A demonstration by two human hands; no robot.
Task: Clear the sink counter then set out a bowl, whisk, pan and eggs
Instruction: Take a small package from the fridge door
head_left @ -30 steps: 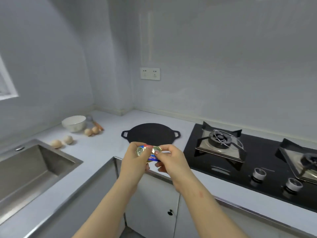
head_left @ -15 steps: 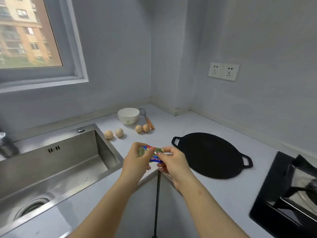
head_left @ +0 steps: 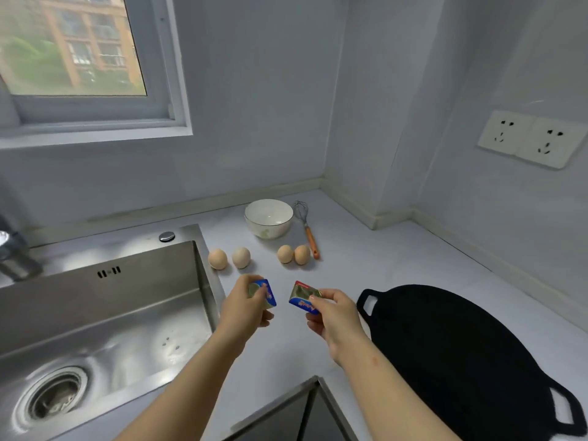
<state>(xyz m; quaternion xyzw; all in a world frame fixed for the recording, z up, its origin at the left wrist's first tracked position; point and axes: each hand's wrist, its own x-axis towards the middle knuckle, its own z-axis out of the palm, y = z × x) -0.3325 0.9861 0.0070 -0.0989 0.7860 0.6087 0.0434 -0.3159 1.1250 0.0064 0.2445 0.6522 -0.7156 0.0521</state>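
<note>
My left hand point(head_left: 246, 308) pinches a small blue and gold foil packet point(head_left: 265, 292) above the counter, just right of the sink. A second such packet point(head_left: 303, 297) is pinched in my right hand point(head_left: 334, 316), a short gap away. Behind them, several eggs lie on the counter in two pairs point(head_left: 218, 258) point(head_left: 301, 254). A white bowl point(head_left: 269, 218) stands near the back wall with a whisk point(head_left: 307, 229) with an orange handle beside it. The flat black pan point(head_left: 461, 351) lies on the counter to the right of my right hand.
A steel sink point(head_left: 105, 316) with a drain point(head_left: 52, 397) fills the left, with a tap point(head_left: 12, 253) at its far left edge. A window point(head_left: 73, 46) is above it and a double wall socket point(head_left: 531, 138) on the right wall. The counter corner edge point(head_left: 315, 381) is below my arms.
The view has swung left and down from the stove towards the sink corner. My hands held the packets together before; now they have drawn apart, one packet in each.
</note>
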